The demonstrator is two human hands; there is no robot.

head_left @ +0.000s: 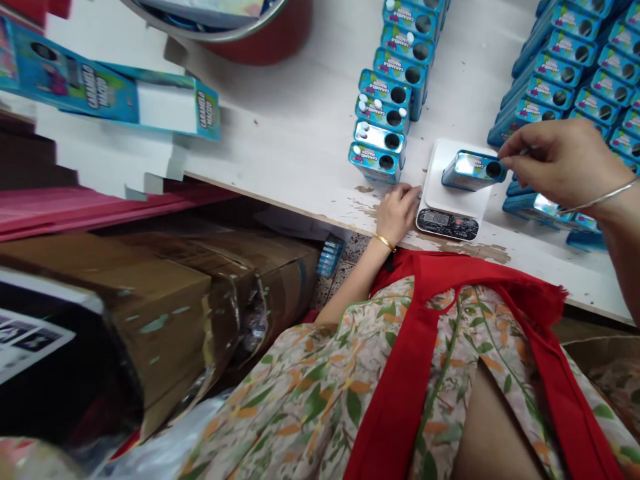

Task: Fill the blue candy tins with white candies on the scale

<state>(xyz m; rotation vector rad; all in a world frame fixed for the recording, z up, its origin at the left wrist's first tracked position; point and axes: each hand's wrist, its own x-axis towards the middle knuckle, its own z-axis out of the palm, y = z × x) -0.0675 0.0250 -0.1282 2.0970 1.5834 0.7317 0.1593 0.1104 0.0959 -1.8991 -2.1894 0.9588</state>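
A small blue box (470, 169) with a round hole in its face lies on the white kitchen scale (453, 200) near the table's front edge. My right hand (560, 163) hovers just right of that box, fingers pinched together on something I cannot make out. My left hand (397, 212) rests on the worn table edge beside the scale's left side, fingers curled under. A row of like blue boxes (390, 100) stands just behind my left hand.
A large stack of the same blue boxes (580, 73) fills the table's right side. Flat unfolded cartons (125, 97) lie at the left. A red round tub (260, 30) stands at the back. Cardboard boxes (165, 300) sit on the floor under the table (300, 133).
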